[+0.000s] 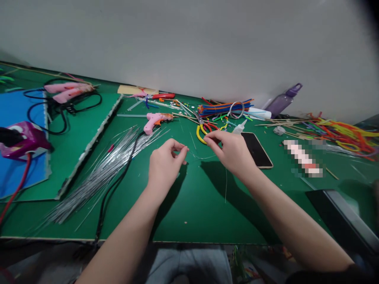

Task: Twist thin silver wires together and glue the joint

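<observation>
Over the green table (pixel 192 213), my left hand (pixel 166 163) and my right hand (pixel 229 150) each pinch one end of a thin silver wire (pixel 199 156). The wire sags between the two pinches, and a loose length hangs down below my right hand toward the table. Both hands hover a little above the surface, about a hand's width apart. A bundle of the same silver wires (pixel 103 173) lies fanned out to the left of my left hand.
A pink glue gun (pixel 156 119) with a black cord lies behind the wires; two more lie at the far left (pixel 68 91). A phone (pixel 256 149), yellow-handled scissors (pixel 204 128), a small glue bottle (pixel 239 127), pipe cleaners (pixel 340 134), wooden sticks and a purple bottle (pixel 282 100) crowd the back.
</observation>
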The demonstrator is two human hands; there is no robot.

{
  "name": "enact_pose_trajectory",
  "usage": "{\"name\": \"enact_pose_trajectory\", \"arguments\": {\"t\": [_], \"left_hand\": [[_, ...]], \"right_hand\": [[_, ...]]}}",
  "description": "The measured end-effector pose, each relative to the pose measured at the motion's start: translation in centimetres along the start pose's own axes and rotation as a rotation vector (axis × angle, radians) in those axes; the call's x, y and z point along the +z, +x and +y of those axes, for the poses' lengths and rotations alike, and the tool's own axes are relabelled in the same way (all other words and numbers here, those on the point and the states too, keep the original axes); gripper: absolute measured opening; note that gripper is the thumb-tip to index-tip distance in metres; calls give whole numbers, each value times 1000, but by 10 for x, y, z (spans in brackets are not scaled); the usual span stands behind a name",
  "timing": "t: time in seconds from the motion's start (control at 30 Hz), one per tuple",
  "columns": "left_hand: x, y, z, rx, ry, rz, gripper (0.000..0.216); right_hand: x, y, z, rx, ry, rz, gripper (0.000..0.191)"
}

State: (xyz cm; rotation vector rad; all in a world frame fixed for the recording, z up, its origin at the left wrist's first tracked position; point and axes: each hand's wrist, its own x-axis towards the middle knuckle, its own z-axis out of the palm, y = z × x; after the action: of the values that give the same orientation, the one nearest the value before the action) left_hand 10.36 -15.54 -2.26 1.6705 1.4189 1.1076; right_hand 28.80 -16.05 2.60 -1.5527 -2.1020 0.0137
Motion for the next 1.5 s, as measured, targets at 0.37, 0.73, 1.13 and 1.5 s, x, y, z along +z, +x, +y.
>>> {"name": "enact_pose_trajectory", "arguments": {"t": [0.37,0.73,1.13,1.5], "left_hand": [[-1,1,1,-2,4,0,17],[-4,0,5,7,26,-19,15],[-3,-1,6,14,41,-20,15],[-2,-1,5,35,83,4,15]], "right_hand": [[12,41,4,-28,107,-138,30],[28,58,11,-18,-149,-183,37],[32,48,27,78,-88,-230,9],[20,42,22,93,-159,-190,22]]}}
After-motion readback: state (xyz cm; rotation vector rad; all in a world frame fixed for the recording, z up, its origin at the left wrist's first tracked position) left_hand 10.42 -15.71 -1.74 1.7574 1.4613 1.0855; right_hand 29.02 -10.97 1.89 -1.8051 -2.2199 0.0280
